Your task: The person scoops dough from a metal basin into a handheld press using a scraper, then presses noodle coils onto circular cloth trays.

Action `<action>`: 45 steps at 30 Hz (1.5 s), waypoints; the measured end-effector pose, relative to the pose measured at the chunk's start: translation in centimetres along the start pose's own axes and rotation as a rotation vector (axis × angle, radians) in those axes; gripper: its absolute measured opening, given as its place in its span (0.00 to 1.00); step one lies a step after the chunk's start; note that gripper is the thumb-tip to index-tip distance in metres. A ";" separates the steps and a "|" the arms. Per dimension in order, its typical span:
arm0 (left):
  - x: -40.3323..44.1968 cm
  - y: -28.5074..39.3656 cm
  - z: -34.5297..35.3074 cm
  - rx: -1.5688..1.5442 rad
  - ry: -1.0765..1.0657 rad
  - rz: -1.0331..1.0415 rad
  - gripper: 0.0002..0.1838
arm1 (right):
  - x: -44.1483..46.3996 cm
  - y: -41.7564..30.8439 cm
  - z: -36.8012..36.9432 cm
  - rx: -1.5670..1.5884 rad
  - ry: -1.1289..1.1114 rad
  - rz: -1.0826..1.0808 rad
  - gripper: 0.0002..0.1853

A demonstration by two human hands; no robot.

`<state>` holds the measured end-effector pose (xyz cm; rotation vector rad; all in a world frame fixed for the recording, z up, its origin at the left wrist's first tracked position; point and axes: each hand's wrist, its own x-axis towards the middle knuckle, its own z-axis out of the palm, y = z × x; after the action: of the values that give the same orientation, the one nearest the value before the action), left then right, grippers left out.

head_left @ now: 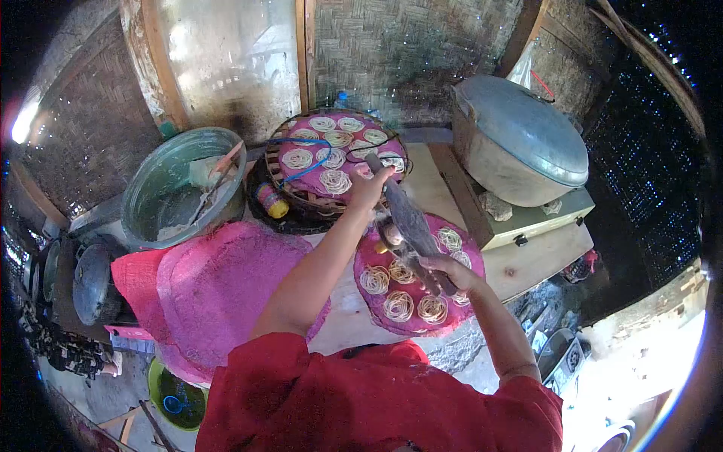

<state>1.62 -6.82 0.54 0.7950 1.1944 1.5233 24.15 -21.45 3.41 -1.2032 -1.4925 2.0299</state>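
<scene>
A dark wooden press with long flat handles (409, 217) lies slantwise between my hands, above a round pink mat (361, 265). My left hand (367, 188) is closed around its upper end. Its lower end is gripped by my right hand (452, 273). A pale lump, perhaps dough (393, 235), shows partly between the press's two pieces. Several coiled noodle nests (398, 306) lie on the mat under the press, some hidden by it and my hands. Behind my left hand, more noodle nests (335, 181) rest on a pink-covered round tray (297, 178).
A green basin (135, 207) with utensils stands at left, beside stacked pink cloths or mats (218, 294). At right a large lidded metal pot (512, 143) sits on a box-like stove (542, 218). A yellow-pink bundle (273, 202) lies by the tray. A green bucket (162, 380) is on the floor.
</scene>
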 end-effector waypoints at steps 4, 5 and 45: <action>-0.6 0.1 0.6 0.024 0.031 -0.066 0.44 | -0.2 0.0 -1.4 -0.058 0.000 -0.001 0.25; -0.8 0.6 0.8 -0.005 -0.015 -0.063 0.44 | -0.5 -0.5 -1.5 -0.084 0.015 -0.002 0.25; -2.1 0.2 1.1 -0.252 -0.031 0.154 0.23 | 1.7 1.6 -2.9 -0.274 0.149 -0.202 0.23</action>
<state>3.11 -8.49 1.17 0.7509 0.9123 1.7412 25.79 -19.08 1.00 -1.2173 -1.7790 1.6089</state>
